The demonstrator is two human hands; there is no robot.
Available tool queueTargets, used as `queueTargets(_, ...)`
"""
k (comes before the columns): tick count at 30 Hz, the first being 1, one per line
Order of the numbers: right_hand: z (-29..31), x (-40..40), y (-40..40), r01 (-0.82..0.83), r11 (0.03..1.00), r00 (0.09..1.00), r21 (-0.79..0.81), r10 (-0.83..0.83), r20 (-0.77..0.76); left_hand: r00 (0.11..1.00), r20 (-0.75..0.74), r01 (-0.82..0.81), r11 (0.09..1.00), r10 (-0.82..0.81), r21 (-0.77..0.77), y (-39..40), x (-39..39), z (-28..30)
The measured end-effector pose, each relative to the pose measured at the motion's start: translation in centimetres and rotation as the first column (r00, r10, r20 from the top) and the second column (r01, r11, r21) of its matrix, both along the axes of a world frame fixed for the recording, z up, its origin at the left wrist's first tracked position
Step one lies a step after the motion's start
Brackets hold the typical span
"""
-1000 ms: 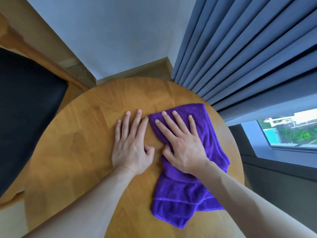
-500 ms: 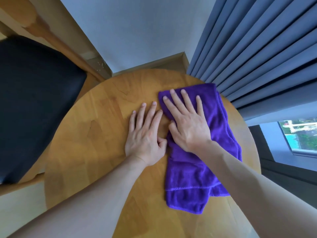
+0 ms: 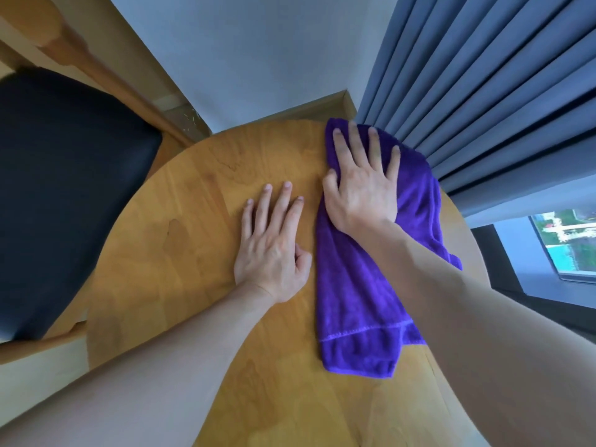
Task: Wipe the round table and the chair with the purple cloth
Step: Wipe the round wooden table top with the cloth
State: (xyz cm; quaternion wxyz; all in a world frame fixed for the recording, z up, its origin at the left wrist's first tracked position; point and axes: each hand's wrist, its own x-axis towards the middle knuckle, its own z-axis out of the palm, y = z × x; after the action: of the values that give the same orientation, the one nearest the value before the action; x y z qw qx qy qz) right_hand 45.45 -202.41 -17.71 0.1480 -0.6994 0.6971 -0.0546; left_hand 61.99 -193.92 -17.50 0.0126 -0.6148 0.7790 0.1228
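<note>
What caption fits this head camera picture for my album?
Right hand presses the purple cloth on the round table; left hand rests flat.

Left hand palm down, 4 fingers straight and slightly spread, thumb tucked inward. Right hand ahead of it, palm down, fingers splayed flat, thumb bent at its side. Both forearms bare, extended forward

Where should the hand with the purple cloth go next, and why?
Probably sweep back toward the person and leftward. The right hand presses the purple cloth flat at the far edge of the round table, beside the curtain, so nothing is left to wipe ahead. The bare wood around the left hand, which rests flat on the table, looks not yet covered.
</note>
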Motion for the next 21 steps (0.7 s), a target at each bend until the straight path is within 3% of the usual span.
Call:
queueTargets(6,0.2,-1.2,6.5,-0.361,0.932,0.932,-0.024,0.361,0.039,0.998,-0.066,-0.001,1.000,0.000,-0.008,0.0,0.2,0.2)
queueTargets(10,0.1,-5.4,8.2,-0.485,0.874,0.874,-0.023,0.486,0.033,0.992,-0.127,-0.014,0.999,0.010,-0.032,0.1,0.3,0.0)
queueTargets(12,0.2,-6.2,6.5,-0.414,0.910,0.910,-0.012,0.414,0.033,0.990,-0.142,-0.024,0.999,0.020,-0.030,0.0,0.3,0.0)
queueTargets(14,0.4,-5.0,3.8,-0.206,0.979,0.977,-0.010,0.206,0.047,0.988,-0.154,-0.031,0.999,0.025,-0.032,-0.2,0.3,-0.1)
queueTargets(17,0.4,-1.2,0.4,0.064,0.998,0.997,-0.007,-0.063,0.050,0.985,-0.173,-0.036,0.998,0.028,-0.042,0.0,0.1,-0.3)
queueTargets(19,0.3,1.2,-0.3,0.080,0.997,0.995,0.002,-0.080,0.051,0.985,-0.171,-0.039,0.998,0.030,-0.050,0.0,0.1,-0.4)
queueTargets(21,0.4,2.5,0.8,-0.031,1.000,0.997,0.000,0.031,0.071,0.985,-0.172,-0.044,0.998,0.035,-0.052,-0.2,0.1,-0.4)
